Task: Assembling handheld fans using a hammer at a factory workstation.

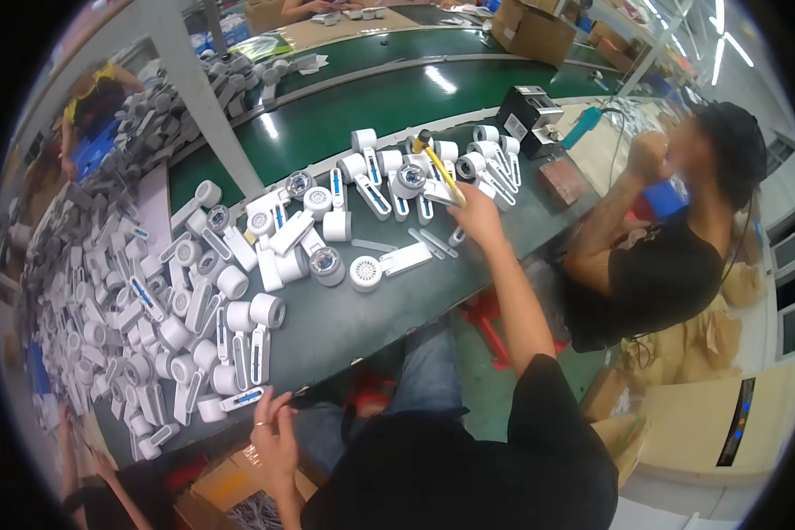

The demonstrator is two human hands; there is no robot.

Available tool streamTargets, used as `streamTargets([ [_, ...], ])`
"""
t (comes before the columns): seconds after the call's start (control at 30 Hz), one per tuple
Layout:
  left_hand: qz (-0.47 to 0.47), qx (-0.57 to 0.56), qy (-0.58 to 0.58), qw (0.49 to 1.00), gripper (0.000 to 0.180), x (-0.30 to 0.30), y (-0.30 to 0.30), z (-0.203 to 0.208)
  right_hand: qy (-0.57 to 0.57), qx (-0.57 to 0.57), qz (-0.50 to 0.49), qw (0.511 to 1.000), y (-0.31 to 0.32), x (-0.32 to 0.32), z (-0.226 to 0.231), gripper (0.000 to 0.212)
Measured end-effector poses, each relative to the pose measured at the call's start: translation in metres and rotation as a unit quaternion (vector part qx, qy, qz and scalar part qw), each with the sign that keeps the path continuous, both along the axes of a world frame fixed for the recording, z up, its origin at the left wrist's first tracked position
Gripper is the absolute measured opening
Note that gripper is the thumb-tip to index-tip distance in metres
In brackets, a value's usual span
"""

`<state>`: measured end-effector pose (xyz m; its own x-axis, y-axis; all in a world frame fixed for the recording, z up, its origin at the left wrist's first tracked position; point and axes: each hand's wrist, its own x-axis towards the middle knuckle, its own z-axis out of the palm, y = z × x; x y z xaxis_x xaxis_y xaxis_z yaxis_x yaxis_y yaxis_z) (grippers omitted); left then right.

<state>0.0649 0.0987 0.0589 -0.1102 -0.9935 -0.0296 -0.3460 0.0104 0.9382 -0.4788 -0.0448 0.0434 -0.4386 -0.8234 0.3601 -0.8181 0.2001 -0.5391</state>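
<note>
My right hand [479, 215] is closed round the yellow handle of a hammer [440, 165], whose dark head is over a cluster of white units by the table's far edge. These look like handheld fans, with round heads and long handles, some showing a blue strip inside. My left hand [276, 435] is at the near table edge, fingers apart. Its fingertips are beside a white handle piece [242, 399] with a blue strip; whether they touch it I cannot tell. Mid-table, a white unit with a round grille [365, 274] lies by a white handle [406, 258] and thin grey strips [433, 244].
A big heap of white units [88, 309] covers the left side. A black machine [528, 119], a teal tool [581, 128] and a reddish block [561, 181] are at the right. A co-worker [671, 238] sits there. Below the table is a cardboard box [216, 484].
</note>
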Motion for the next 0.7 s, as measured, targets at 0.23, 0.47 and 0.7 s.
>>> streamTargets([
  [0.23,-0.013,-0.071,-0.027,0.997,0.039,-0.015,0.007,0.007,-0.161,0.083,0.042,0.983,0.036,0.033,0.075,0.039],
  [0.47,0.011,-0.042,0.041,0.998,0.065,-0.073,-0.053,0.034,-0.189,0.048,0.296,0.935,0.098,0.165,0.041,0.049],
  [0.7,-0.084,-0.045,0.013,0.995,0.058,-0.072,-0.091,-0.008,-0.22,0.026,0.352,0.909,0.104,0.202,-0.001,0.056],
])
